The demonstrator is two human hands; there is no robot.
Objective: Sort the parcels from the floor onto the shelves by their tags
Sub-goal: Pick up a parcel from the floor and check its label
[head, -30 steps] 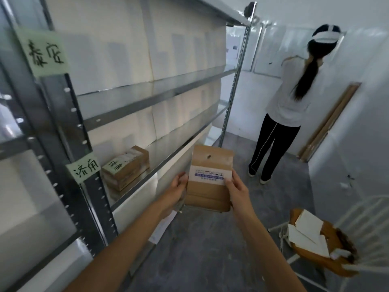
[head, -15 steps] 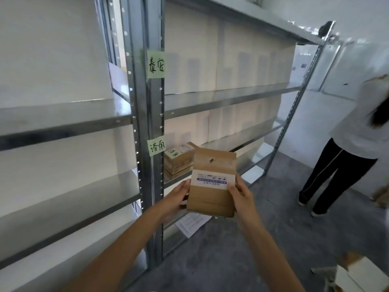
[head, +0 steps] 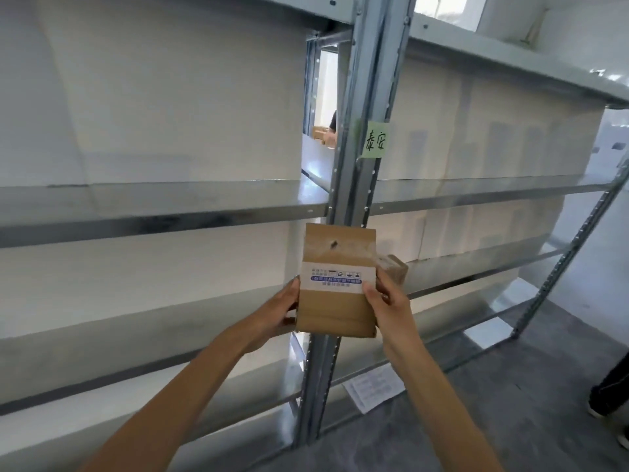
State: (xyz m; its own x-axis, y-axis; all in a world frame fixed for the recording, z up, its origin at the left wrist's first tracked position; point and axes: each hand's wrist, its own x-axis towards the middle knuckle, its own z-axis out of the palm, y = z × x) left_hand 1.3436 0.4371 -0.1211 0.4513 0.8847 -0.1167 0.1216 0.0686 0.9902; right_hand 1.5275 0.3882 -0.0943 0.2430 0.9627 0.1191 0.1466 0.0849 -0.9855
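- You hold a small brown cardboard parcel [head: 335, 308] upright in the air at the middle of the view. It is just in front of the steel upright post [head: 360, 148] where two shelf units meet.
- A white label band [head: 335, 279] runs across the parcel's face, with a blue strip of print too small to read. A small dark hole marks the cardboard above it.
- Your left hand [head: 277, 311] grips the parcel's left edge, with the thumb at the front and the fingers curled round behind.
- Your right hand [head: 389, 301] grips the right edge. Its thumb presses on the right end of the label and its fingers wrap behind.
- Just behind the parcel, to its right, the corner of another brown box [head: 397, 270] shows at the level of the right unit's lower shelf [head: 476, 277].
- Higher on the post is a green paper tag [head: 374, 140] with two handwritten characters.
- To the left, a bare metal shelf board [head: 153, 206] runs at about the height of the parcel's top.
- Through the gap left of the post, far back, you can see someone's arm and some brown boxes [head: 323, 134].
- On the grey floor [head: 510, 420], near the foot of the post, lies a printed sheet of paper [head: 374, 391].
- At the right edge stands a person's dark trouser leg [head: 612, 386].
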